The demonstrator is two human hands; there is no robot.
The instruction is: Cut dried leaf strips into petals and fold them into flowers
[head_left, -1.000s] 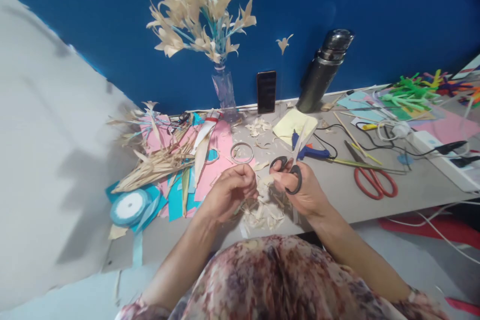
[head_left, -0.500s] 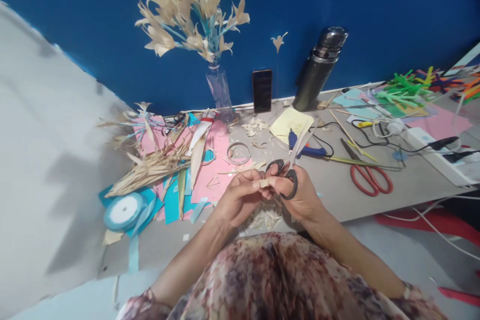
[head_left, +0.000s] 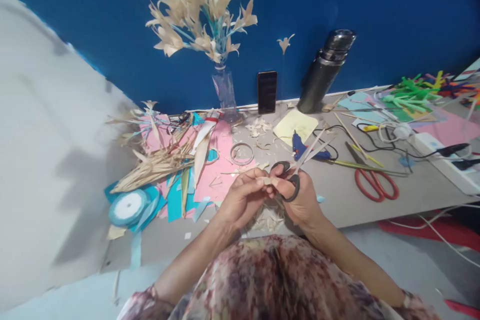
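Observation:
Between the fingertips of both hands is a small pale piece of dried husk (head_left: 267,180). My left hand (head_left: 245,195) is closed in a pinch on its left end. My right hand (head_left: 300,200) has black-handled scissors (head_left: 294,189) hooked on its fingers, while its thumb and fingertips meet the husk's right end. The scissor blades point up and to the right, apart from each other and from the husk. Below the hands, near the table's front edge, lies a pile of pale husk scraps (head_left: 269,217).
Left are a bundle of dried husks (head_left: 161,165), a ribbon roll (head_left: 127,208) and a metal ring (head_left: 242,153). Behind stand a vase of husk flowers (head_left: 224,91), a phone (head_left: 267,92) and a flask (head_left: 326,72). Right are a blue glue gun (head_left: 300,147), red-handled scissors (head_left: 376,186) and a power strip (head_left: 442,160).
The scissor blades have spread apart in my right hand. Both hands still hold the husk piece close together. The whole view has shifted slightly.

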